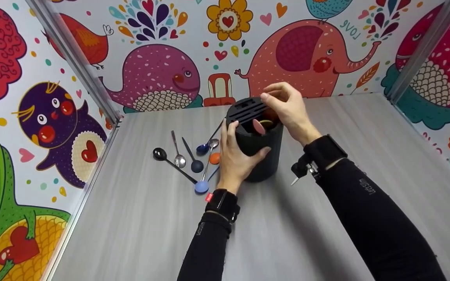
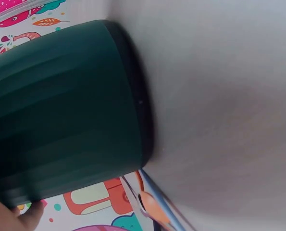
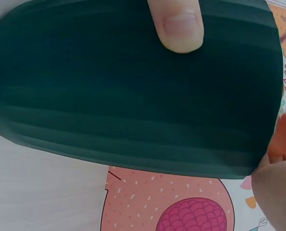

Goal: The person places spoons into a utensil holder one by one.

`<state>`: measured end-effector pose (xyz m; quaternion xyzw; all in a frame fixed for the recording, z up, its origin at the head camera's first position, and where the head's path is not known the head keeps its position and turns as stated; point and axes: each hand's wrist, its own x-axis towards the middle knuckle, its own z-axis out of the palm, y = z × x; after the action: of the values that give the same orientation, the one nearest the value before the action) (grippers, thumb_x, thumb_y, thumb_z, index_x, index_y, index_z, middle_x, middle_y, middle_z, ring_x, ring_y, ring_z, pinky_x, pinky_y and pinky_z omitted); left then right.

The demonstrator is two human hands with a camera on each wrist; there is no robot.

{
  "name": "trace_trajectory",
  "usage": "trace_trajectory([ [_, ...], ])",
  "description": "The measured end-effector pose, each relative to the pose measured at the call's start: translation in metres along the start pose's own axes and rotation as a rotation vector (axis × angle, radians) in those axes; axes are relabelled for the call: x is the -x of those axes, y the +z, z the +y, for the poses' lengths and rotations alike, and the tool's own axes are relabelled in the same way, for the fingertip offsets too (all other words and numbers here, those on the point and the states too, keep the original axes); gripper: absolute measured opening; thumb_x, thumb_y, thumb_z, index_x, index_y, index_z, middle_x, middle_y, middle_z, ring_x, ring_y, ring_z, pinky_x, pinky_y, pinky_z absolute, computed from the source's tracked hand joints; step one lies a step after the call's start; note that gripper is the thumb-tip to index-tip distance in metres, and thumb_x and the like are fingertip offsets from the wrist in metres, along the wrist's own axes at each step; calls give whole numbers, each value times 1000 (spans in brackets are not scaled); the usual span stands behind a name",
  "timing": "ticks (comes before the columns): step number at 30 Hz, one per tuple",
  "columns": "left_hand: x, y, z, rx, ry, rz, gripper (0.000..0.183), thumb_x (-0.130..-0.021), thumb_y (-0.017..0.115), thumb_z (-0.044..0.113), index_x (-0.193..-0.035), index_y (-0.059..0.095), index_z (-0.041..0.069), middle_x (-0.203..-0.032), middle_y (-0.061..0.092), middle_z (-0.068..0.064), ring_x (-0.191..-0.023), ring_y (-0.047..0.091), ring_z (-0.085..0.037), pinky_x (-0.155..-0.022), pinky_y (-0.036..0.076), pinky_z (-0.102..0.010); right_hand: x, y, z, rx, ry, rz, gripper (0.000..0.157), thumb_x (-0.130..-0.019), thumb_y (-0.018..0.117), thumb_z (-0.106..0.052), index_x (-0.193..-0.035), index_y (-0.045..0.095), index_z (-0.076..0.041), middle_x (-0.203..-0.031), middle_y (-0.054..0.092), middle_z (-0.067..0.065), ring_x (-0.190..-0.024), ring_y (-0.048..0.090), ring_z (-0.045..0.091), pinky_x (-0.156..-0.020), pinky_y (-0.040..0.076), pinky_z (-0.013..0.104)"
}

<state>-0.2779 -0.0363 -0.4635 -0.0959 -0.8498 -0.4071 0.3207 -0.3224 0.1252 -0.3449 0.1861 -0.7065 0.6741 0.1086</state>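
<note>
A dark green utensil holder (image 1: 258,156) with a black slotted top (image 1: 248,111) stands upright on the table. My left hand (image 1: 234,156) grips its near left side, fingertips up at the rim and thumb across the front. At the far right rim, my right hand (image 1: 287,111) has its thumb and forefinger bent together and holds an orange-brown utensil (image 3: 284,137), mostly hidden by the hand and rim. A pink spoon head (image 1: 259,127) and a yellow-green edge show in the top's opening.
Left of the holder lie several spoons: a black one (image 1: 159,154), a metal one (image 1: 179,160), a dark grey one (image 1: 197,166), a light blue one (image 1: 201,187) and an orange one (image 1: 215,158). Patterned panels (image 1: 162,74) wall the table at the back and sides.
</note>
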Motion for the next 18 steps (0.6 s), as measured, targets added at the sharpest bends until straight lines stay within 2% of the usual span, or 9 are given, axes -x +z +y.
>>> trace_trajectory([
  [3, 0, 1, 0, 5, 0, 3, 102, -72, 82, 64, -147, 27, 24, -162, 26, -22, -145, 35, -38, -110, 41, -57, 0, -3, -1, -4, -9, 10, 32, -96, 70, -23, -118, 64, -2, -112, 66, 15, -101, 60, 23, -90, 50, 35],
  [7, 0, 0, -1, 11, -3, 2, 102, -72, 83, 63, -147, 28, 23, -162, 26, -22, -145, 35, -38, -110, 41, -58, 0, -8, -1, -22, -33, 50, 31, -96, 69, -21, -117, 63, 2, -110, 66, 20, -102, 61, 26, -93, 49, 34],
  [12, 0, 0, -1, 9, -4, 4, 102, -71, 83, 64, -146, 28, 23, -162, 26, -22, -145, 35, -38, -108, 42, -58, 1, -17, 5, -18, -47, 107, 24, -98, 66, -18, -114, 64, 0, -106, 66, 13, -102, 63, 24, -98, 48, 35],
  [18, 1, 0, -2, 22, 8, -1, 102, -72, 83, 63, -146, 28, 23, -163, 25, -22, -146, 34, -39, -109, 41, -58, 4, -30, 16, 6, -29, 166, 24, -97, 66, -18, -116, 63, -3, -107, 65, 8, -102, 62, 19, -96, 47, 33],
])
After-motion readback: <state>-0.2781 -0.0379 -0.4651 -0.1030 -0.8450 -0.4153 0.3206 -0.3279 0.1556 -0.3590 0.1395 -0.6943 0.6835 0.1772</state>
